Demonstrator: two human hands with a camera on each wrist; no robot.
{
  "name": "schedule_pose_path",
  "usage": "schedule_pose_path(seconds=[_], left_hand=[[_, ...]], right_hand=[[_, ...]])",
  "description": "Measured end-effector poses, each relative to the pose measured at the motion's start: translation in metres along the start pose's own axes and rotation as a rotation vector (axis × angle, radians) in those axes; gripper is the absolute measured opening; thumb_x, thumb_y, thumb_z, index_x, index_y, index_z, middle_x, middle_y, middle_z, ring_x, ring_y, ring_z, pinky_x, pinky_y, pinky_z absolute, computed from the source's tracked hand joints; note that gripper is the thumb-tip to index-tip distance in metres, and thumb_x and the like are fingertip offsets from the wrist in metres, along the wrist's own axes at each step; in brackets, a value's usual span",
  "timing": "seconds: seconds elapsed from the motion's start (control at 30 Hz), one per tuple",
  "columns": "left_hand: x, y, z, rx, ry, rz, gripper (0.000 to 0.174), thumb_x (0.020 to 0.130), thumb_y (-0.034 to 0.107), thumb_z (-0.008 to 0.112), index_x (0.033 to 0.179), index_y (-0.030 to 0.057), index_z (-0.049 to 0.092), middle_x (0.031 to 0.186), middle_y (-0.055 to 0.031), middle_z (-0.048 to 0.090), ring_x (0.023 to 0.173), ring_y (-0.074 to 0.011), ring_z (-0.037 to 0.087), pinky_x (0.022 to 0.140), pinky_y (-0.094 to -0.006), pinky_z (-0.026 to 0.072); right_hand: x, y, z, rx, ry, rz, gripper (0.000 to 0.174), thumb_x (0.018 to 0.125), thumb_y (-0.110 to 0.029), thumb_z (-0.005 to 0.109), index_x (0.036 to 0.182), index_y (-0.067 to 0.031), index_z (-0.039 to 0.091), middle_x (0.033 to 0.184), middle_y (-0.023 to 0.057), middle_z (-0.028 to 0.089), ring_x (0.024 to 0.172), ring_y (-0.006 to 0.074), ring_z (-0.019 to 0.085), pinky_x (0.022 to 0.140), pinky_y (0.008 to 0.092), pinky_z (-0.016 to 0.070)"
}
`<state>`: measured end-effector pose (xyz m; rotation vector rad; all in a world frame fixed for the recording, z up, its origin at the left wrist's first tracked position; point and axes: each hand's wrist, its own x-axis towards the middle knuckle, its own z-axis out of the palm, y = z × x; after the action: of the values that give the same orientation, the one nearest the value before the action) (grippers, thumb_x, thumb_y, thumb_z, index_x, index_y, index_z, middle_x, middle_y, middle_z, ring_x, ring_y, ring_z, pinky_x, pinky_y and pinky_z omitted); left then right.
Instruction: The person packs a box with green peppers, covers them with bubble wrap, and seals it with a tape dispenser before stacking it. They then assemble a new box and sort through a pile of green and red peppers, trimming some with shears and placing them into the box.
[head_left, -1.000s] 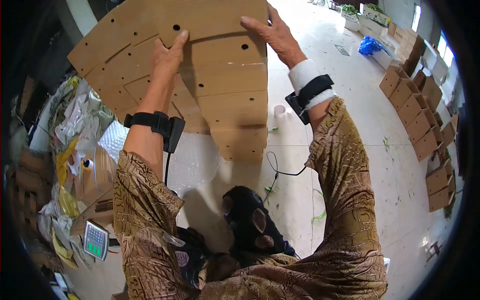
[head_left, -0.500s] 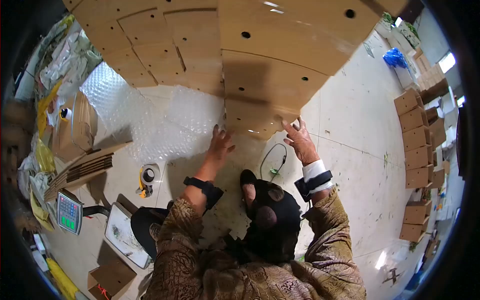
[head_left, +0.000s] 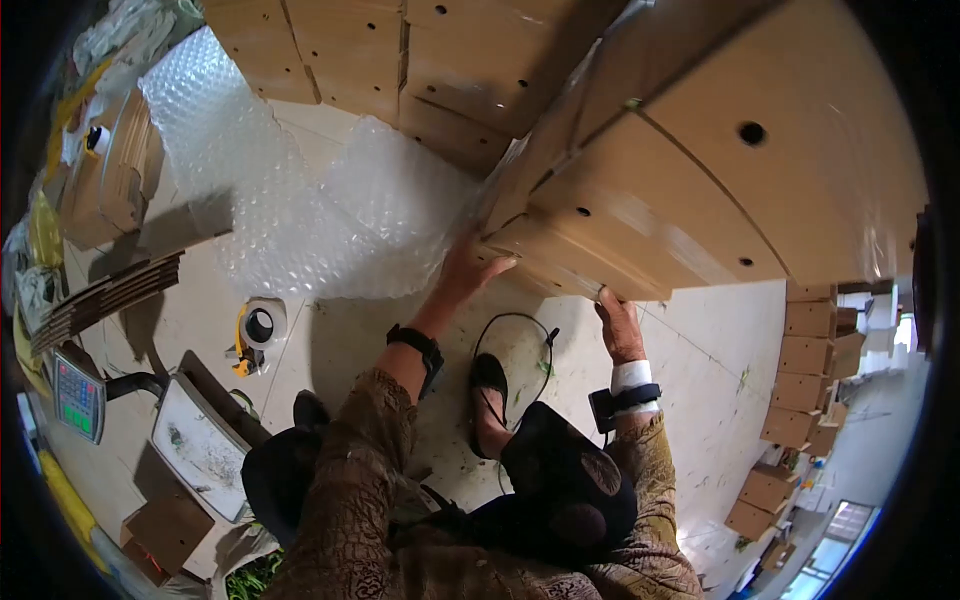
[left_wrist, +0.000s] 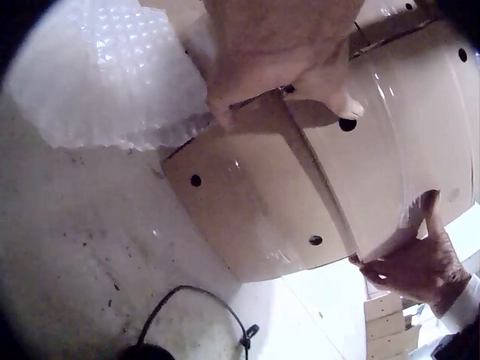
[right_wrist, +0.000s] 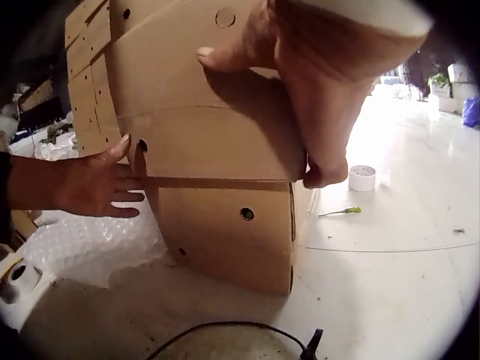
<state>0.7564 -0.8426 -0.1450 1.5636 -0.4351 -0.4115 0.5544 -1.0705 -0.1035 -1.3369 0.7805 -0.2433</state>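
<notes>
A tall stack of brown cardboard boxes [head_left: 680, 215], with round holes and clear tape, rises in front of me. My left hand [head_left: 465, 275] is at the left side of a low box. In the right wrist view, that hand's fingers [right_wrist: 126, 196] are straight and spread, the thumb near a hole. At the opposite corner, my right hand [head_left: 620, 328] grips the cardboard box [right_wrist: 217, 139] just above the bottom one [right_wrist: 225, 232]. Its thumb lies on the front face while its fingers bend round the side edge.
Bubble wrap [head_left: 300, 215] covers floor to the left, near a tape dispenser [head_left: 257, 330] and flattened cardboard [head_left: 110, 300]. A scale platform [head_left: 205, 440] stands beside my leg. Several boxes [head_left: 800, 380] line the right side. A black cable [head_left: 550, 345] lies near my foot.
Both hands have come down from high on the stack to a low box. The right hand has closed round its corner. My view has turned, and the stack now appears farther right.
</notes>
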Motion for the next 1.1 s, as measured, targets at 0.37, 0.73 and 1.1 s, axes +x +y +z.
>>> schedule_pose_path(seconds=[0.37,0.73,1.1], left_hand=[[0.010,-0.048,-0.001,0.298,0.132,0.067,0.080,0.067,0.053,0.079,0.122,-0.0024,0.059,0.111,-0.0226,0.066,0.104,-0.0366,0.064,0.089,-0.0410,0.0499],[0.000,-0.031,0.018,0.200,0.181,-0.005,0.076,0.074,0.043,0.076,0.128,-0.0031,0.051,0.121,-0.0244,0.059,0.108,-0.0363,0.060,0.092,-0.0424,0.0482],[-0.002,-0.002,0.048,-0.834,0.168,-0.402,0.089,0.081,0.021,0.072,0.148,0.0044,0.015,0.133,-0.0132,0.042,0.116,-0.0233,0.052,0.093,-0.0351,0.0495]], right_hand=[[-0.001,-0.001,0.018,0.045,0.014,-0.046,0.073,0.079,-0.031,0.079,0.137,-0.0057,0.042,0.128,0.0096,0.051,0.119,0.0231,0.049,0.103,0.0379,0.0400],[-0.006,0.002,0.025,0.225,-0.014,0.109,0.060,0.086,-0.030,0.074,0.137,-0.0149,0.045,0.135,0.0020,0.048,0.123,0.0228,0.048,0.100,0.0490,0.0451],[-0.002,-0.005,0.051,0.349,-0.021,-0.086,0.063,0.082,-0.036,0.077,0.133,-0.0141,0.047,0.130,0.0040,0.050,0.119,0.0223,0.050,0.101,0.0419,0.0455]])
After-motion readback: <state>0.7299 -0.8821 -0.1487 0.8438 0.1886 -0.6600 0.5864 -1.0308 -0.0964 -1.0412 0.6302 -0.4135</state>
